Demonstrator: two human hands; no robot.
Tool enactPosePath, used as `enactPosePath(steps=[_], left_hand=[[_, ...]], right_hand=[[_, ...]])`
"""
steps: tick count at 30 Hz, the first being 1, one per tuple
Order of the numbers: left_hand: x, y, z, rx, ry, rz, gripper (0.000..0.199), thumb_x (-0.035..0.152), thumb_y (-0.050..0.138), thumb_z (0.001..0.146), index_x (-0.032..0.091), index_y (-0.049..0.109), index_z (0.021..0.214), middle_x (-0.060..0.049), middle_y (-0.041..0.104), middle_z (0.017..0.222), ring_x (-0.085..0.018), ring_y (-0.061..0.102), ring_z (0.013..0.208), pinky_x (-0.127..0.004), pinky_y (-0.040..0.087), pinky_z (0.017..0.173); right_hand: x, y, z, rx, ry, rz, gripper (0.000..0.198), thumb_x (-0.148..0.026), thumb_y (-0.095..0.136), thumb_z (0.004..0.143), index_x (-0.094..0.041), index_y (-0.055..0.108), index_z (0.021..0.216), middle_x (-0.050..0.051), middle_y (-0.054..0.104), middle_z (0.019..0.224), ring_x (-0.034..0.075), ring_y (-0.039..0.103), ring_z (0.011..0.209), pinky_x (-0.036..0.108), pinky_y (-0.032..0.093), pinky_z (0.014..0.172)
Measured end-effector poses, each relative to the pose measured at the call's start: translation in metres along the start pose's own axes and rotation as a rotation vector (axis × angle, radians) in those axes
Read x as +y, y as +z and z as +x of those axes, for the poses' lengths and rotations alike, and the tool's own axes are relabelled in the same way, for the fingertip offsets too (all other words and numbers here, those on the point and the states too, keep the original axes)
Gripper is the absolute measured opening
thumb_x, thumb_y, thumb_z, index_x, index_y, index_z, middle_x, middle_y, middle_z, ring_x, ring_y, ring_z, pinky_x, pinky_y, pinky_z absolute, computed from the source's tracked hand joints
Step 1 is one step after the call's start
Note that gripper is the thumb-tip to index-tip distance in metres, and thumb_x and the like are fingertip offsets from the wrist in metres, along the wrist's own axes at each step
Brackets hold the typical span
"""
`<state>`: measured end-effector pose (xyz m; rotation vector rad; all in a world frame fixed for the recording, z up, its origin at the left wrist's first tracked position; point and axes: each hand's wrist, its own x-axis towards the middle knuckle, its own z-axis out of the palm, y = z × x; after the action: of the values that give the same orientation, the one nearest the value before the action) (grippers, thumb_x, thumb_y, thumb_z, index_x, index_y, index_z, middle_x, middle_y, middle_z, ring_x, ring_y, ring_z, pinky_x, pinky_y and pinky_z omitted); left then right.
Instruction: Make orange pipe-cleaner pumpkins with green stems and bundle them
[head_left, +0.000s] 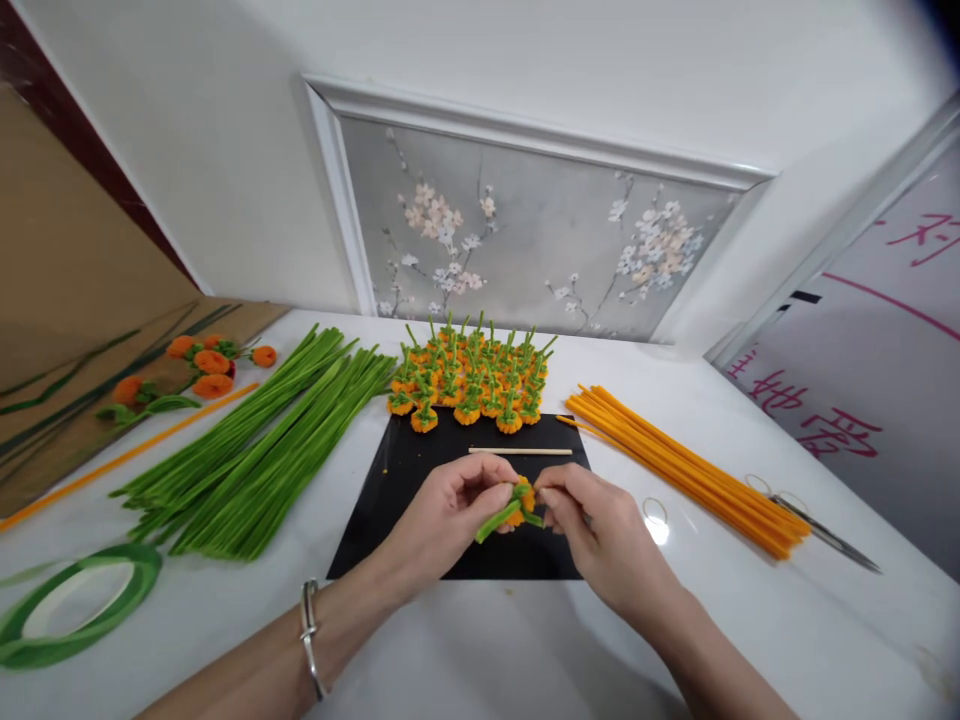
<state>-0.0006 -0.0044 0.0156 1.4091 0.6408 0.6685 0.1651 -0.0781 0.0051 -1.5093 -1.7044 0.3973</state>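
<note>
Over the black mat [375, 510], my left hand [457, 505] pinches a small pipe-cleaner flower [528, 497], orange with green strips at its base. One green end sticks out toward the lower left. My right hand [592, 520] has thumb and forefinger closed at the flower's right edge; the exact bit between those fingertips is hidden. Just behind the hands lies a thin pale wooden stick [520, 451]. Several finished orange flowers [469, 375] with upright green stems stand in rows at the back of the mat.
Green pipe cleaners [262, 450] lie left, beside green tape [142, 580]. To the right are orange pipe cleaners [690, 470], scissors [840, 543] and a rubber band [655, 511]. Orange flowers with leaves [213, 386] rest on brown cardboard [45, 440] at far left. A wall [540, 250] stands behind.
</note>
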Motion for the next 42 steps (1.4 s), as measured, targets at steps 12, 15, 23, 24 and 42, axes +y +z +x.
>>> enactPosePath(steps=[12, 15, 23, 24, 42], left_hand=[[-0.009, 0.000, 0.000, 0.012, 0.115, 0.303, 0.007, 0.018, 0.056, 0.083, 0.015, 0.063, 0.085, 0.000, 0.060, 0.080, -0.012, 0.052, 0.075, -0.023, 0.042, 0.068], [-0.010, 0.002, 0.001, 0.036, 0.091, 0.225, 0.007, 0.021, 0.058, 0.082, 0.014, 0.061, 0.083, 0.000, 0.058, 0.077, -0.012, 0.052, 0.072, -0.024, 0.043, 0.067], [-0.004, 0.010, -0.003, 0.078, -0.077, -0.042, 0.012, 0.023, 0.064, 0.079, 0.015, 0.056, 0.079, 0.002, 0.055, 0.069, -0.009, 0.050, 0.064, -0.020, 0.040, 0.059], [-0.004, 0.010, -0.003, 0.078, -0.087, -0.049, 0.011, 0.023, 0.063, 0.080, 0.015, 0.055, 0.079, 0.003, 0.055, 0.069, -0.008, 0.050, 0.064, -0.020, 0.040, 0.058], [-0.005, 0.002, 0.000, 0.079, -0.133, -0.043, 0.030, 0.036, 0.068, 0.079, 0.016, 0.047, 0.074, 0.003, 0.055, 0.070, -0.009, 0.056, 0.064, -0.022, 0.051, 0.062]], right_hand=[[-0.003, 0.011, 0.001, 0.046, 0.031, 0.040, 0.017, -0.022, 0.049, 0.091, -0.020, 0.054, 0.075, -0.001, 0.057, 0.068, 0.011, 0.051, 0.059, 0.020, 0.037, 0.051], [-0.004, 0.010, 0.001, 0.039, -0.059, -0.029, 0.018, -0.015, 0.046, 0.091, -0.019, 0.053, 0.075, 0.000, 0.057, 0.071, 0.011, 0.053, 0.061, 0.020, 0.039, 0.055], [-0.003, 0.006, -0.002, 0.048, -0.253, -0.365, 0.022, -0.007, 0.037, 0.088, -0.019, 0.054, 0.081, 0.002, 0.055, 0.073, 0.012, 0.048, 0.054, 0.023, 0.032, 0.049], [-0.003, 0.007, -0.002, 0.063, -0.226, -0.328, 0.021, -0.009, 0.037, 0.089, -0.019, 0.054, 0.082, 0.002, 0.055, 0.073, 0.012, 0.049, 0.056, 0.022, 0.034, 0.051], [-0.006, 0.000, 0.000, 0.026, 0.040, 0.063, 0.016, -0.011, 0.052, 0.085, -0.020, 0.064, 0.078, -0.001, 0.063, 0.074, 0.011, 0.055, 0.065, 0.020, 0.044, 0.062]])
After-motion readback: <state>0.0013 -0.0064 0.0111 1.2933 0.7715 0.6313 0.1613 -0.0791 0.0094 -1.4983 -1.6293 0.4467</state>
